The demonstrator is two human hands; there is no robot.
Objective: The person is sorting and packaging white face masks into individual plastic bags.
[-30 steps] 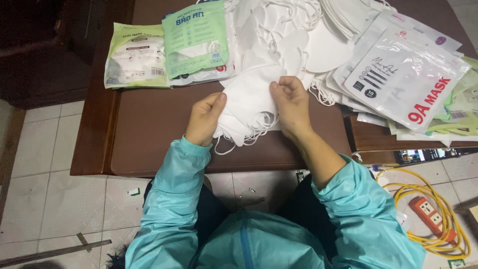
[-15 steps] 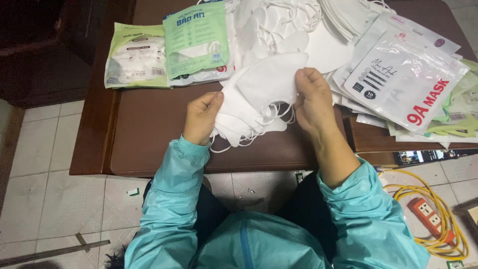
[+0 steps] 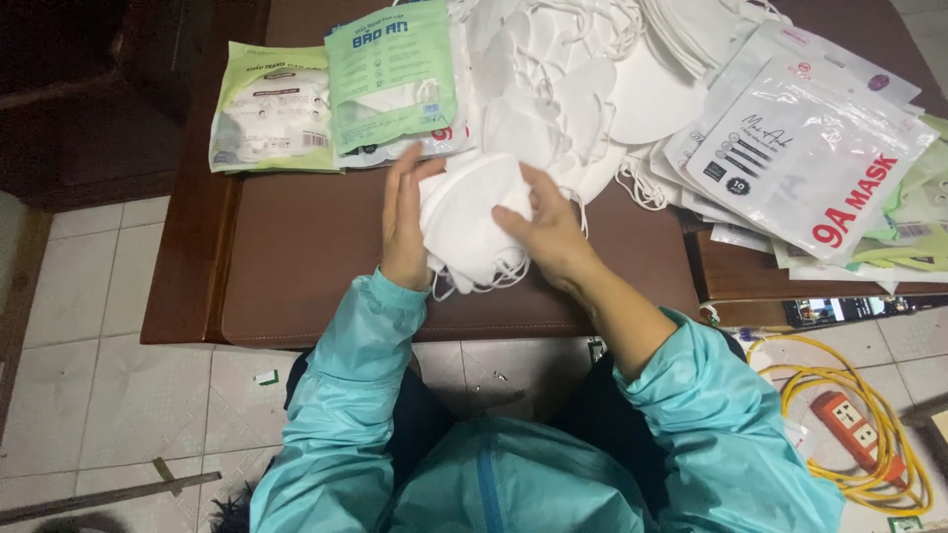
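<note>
1. Nearest me, my teal sleeves [image 3: 691, 415] run forward over the tiled floor [image 3: 109, 395], where a yellow cable and orange power strip [image 3: 854, 429] lie at my right.
2. My left hand [image 3: 403, 222] stands edge-on against the left side of the stack of white masks [image 3: 474, 222], fingers straight and pressed flat, acting as a stop, I judge, so the stack squares up.
3. My right hand [image 3: 543, 225] lies over the stack's right side, fingers loosely curled and pressing the masks toward the left palm; neither hand closes into a full grasp.
4. The stack rests on the brown table [image 3: 296, 257], ear loops dangling at its near edge.
5. Compared with half a second ago, the stack sits further up the table, and my right hand now covers it instead of lifting a top mask.
6. Beyond lie loose white masks [image 3: 563, 89], green packets [image 3: 390, 74] at the left, and clear printed pouches [image 3: 800, 158] at the right.
</note>
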